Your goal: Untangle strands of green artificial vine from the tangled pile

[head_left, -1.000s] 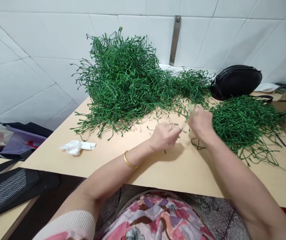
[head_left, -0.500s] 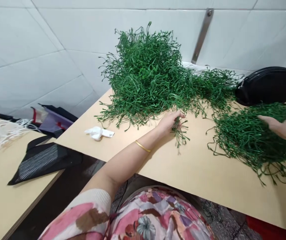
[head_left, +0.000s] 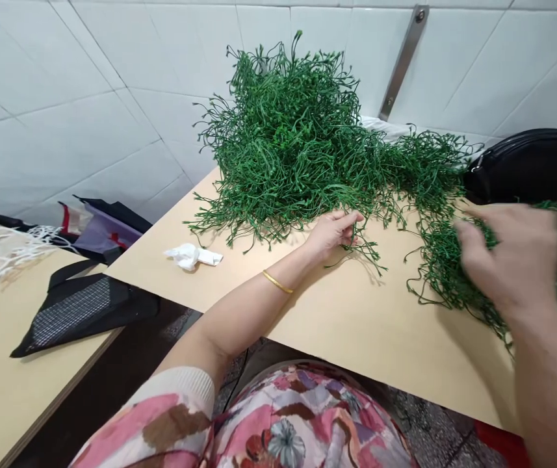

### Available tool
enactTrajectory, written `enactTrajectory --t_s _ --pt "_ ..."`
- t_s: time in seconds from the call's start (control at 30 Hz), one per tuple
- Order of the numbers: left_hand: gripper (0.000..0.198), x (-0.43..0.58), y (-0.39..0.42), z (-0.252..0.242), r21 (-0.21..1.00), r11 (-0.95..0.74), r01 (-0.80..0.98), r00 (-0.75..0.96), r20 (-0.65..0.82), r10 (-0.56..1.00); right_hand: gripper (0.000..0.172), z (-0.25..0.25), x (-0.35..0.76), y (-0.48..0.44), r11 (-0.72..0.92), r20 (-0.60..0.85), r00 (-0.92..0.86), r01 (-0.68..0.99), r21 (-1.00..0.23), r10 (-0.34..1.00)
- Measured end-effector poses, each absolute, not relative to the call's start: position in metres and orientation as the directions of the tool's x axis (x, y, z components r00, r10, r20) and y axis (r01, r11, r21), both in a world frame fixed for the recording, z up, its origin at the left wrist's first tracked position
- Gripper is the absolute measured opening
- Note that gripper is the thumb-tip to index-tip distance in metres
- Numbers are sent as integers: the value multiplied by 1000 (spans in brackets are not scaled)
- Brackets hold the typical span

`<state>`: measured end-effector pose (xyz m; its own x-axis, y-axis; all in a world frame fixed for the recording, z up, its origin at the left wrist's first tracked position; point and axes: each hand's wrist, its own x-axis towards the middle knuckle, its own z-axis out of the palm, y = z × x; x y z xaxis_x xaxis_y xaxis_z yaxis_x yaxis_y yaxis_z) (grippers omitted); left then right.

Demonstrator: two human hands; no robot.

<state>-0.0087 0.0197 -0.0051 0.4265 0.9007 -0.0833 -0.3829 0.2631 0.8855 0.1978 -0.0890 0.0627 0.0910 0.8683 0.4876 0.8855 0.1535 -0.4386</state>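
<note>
Currently, left hand [head_left: 333,233] curls snugly round thin green bud-tipped strands [head_left: 368,246], before bushy green heap [head_left: 283,143] along pale tan surface's [head_left: 351,325] far edge; blurred right hand [head_left: 512,257], grip unreadable, overlaps tangled green pile [head_left: 437,260].

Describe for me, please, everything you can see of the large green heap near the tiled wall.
The large green heap is a loose tangle of thin, curling strands, many ending in small knobs; the material is unclear. It sits on the pale tabletop, taller at left, with a lower stretch reaching right toward the black bag. The left hand is at its front edge; contact there is hard to tell.
</note>
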Motion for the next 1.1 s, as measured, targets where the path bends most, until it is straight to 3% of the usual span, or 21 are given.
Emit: enactTrajectory --t_s 0.07,0.17,0.27,0.37,0.43,0.63,0.83,1.0,1.1 --pt "26 -6 18 -7 901 233 -367 419 -63 906 25 50 165 -81 296 562 9 843 -450 827" --pt "26 -4 15 -9 923 173 -343 436 -7 900 33 24 133 -65 369 480 -93 770 -521 872" --pt "32 -4 13 -7 946 97 -309 445 53 894 37 3 126 -51 255 309 -44 680 -687 950" --pt "36 -4 10 -5 966 42 -253 449 79 890 28 -6 131 -45 99 124 21 474 -875 992" --pt "32 -3 8 -4 968 28 -250 466 94 880 23 -7 135 -43 53 71 37 364 -930 997" --pt "26 2 3 -8 985 -12 -172 490 96 866 16 -5 145 -43 53 91 182 201 -978 979" --pt "3 2 2 -4 992 45 -119 408 7 913 21 0 151 -43 104 158 262 208 -973 952" --pt "16 -2 2 2 992 67 -106 390 -20 921 15 -2 153 -43 67 127 181 307 -949 975" --pt "17 -3 2 0 996 46 -78 374 -14 927 16 0 153 -46 166 274 293 344 -924 916"
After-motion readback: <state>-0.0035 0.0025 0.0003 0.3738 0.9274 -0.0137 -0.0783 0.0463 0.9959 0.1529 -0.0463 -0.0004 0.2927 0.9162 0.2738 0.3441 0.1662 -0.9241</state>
